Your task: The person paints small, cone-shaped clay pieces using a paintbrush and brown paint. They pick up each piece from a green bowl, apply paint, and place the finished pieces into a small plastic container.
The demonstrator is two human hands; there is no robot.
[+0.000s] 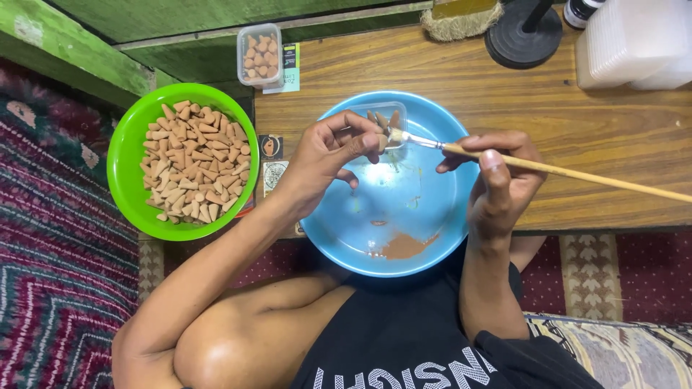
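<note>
Brushing: head view, centre of frame, over the blue bowl (pixel 425 238).
Left hand (pixel 328 162): fingers pinched closed on a small brown cone (pixel 381 142).
Right hand (pixel 501 176): gripping a paintbrush (pixel 569 173), bristles touching the cone.
Blue bowl: brown powder near its lower rim; a small clear box (pixel 382 115) of cones at its top.
Green bowl (pixel 124 162): left of frame, heaped with cones.
Clear tub (pixel 259 54): upper left, holding cones.

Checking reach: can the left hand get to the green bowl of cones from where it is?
Probably yes. The left hand holds a cone over the blue bowl; the green bowl sits just beside it, open-topped, nothing between.
</note>
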